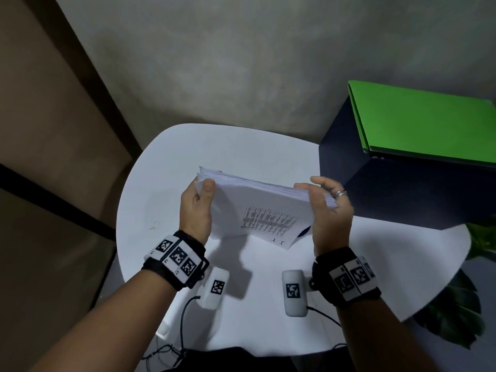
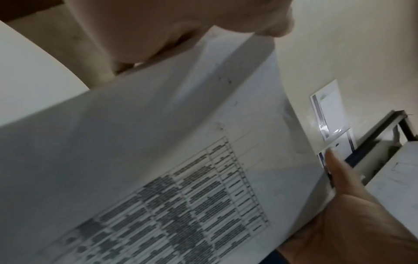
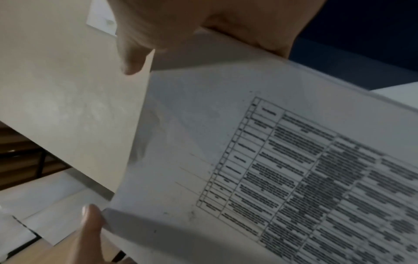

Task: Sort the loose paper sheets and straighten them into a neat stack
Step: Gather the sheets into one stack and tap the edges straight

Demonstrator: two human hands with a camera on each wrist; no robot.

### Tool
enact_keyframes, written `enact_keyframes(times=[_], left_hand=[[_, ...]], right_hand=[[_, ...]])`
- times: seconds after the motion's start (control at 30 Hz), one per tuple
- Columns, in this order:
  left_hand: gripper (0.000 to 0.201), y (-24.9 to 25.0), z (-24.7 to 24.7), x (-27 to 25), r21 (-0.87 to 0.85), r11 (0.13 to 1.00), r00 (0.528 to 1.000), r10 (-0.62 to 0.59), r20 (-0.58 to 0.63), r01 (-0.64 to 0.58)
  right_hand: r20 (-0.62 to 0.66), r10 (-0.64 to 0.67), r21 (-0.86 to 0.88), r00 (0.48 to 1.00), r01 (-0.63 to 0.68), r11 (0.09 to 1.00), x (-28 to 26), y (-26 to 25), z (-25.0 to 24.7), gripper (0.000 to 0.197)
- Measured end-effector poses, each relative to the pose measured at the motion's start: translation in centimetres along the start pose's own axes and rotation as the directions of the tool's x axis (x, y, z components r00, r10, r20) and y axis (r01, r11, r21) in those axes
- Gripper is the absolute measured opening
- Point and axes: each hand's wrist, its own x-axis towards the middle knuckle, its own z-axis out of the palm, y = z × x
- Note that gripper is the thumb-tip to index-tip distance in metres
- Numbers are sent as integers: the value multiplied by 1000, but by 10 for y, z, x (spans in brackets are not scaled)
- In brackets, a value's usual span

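Observation:
A thick stack of white paper sheets [image 1: 257, 208] stands on edge, tilted, above the round white table [image 1: 171, 162]. Its near face carries a printed table [image 2: 192, 205], also sharp in the right wrist view on the paper stack [image 3: 294, 169]. My left hand [image 1: 198, 202] grips the stack's left end, thumb on the near face. My right hand [image 1: 324, 208] grips the right end, thumb in front and ringed fingers behind. The upper edges of the sheets fan unevenly. The stack's bottom edge is partly hidden by my hands.
A dark blue box [image 1: 402, 194] with a green folder [image 1: 426, 124] on top stands at the table's right. Two white marker pods [image 1: 214, 287] [image 1: 294, 292] with cables hang under my wrists. A leafy plant [image 1: 456, 318] sits lower right. A grey wall lies beyond.

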Motion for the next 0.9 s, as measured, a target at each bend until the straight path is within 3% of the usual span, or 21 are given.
enact_keyframes(times=[0.07, 0.2, 0.27, 0.33, 0.4, 0.47, 0.57, 0.67, 0.73, 0.77, 0.8, 0.83, 0.9], left_hand=[[77, 7, 9, -1, -21, 999, 998, 26, -53, -27], [42, 11, 18, 4, -41, 997, 986, 53, -157, -60], [46, 7, 15, 7, -12, 996, 987, 91, -134, -93], [62, 1, 8, 7, -34, 991, 991, 131, -27, -132], [80, -8, 2, 7, 26, 988, 984, 151, 98, -154], [78, -15, 0, 6, 121, 981, 976, 132, 173, -154], [69, -18, 5, 4, 158, 977, 973, 109, 205, -142], [86, -4, 7, 11, 181, 969, 971, 133, 198, -169], [100, 14, 4, 17, 231, 934, 956, 237, 174, -274], [104, 27, 4, 19, 334, 865, 927, 335, 170, -374], [107, 44, 7, 18, 491, 727, 876, 431, 217, -480], [107, 61, 13, 17, 648, 520, 817, 482, 316, -557], [94, 85, 29, 13, 792, 95, 761, 366, 536, -603]], right_hand=[[-47, -13, 1, 999, 13, 1000, 0, 2, 3, 4], [-34, -18, -31, 999, 17, 999, -2, 3, 4, 12], [45, -40, -26, 998, 41, 999, -3, 7, -1, 28], [131, -57, -49, 990, 64, 997, -3, 16, -12, 62], [184, -14, -89, 983, 31, 996, -3, 27, -18, 75], [163, 52, -104, 985, -35, 994, -4, 32, -17, 63], [98, 13, -190, 995, 6, 982, -4, 32, -9, 21], [39, -20, -148, 999, 26, 989, 7, 24, -7, 17], [60, -30, -113, 998, 37, 993, 14, 13, -7, 14], [88, -57, -130, 994, 68, 989, 17, 6, -6, 16], [123, -104, -175, 987, 125, 977, 19, -2, -5, 18], [166, -153, -226, 974, 189, 956, 19, -9, -2, 18], [259, -237, -279, 936, 307, 910, 18, -24, 9, 14]])
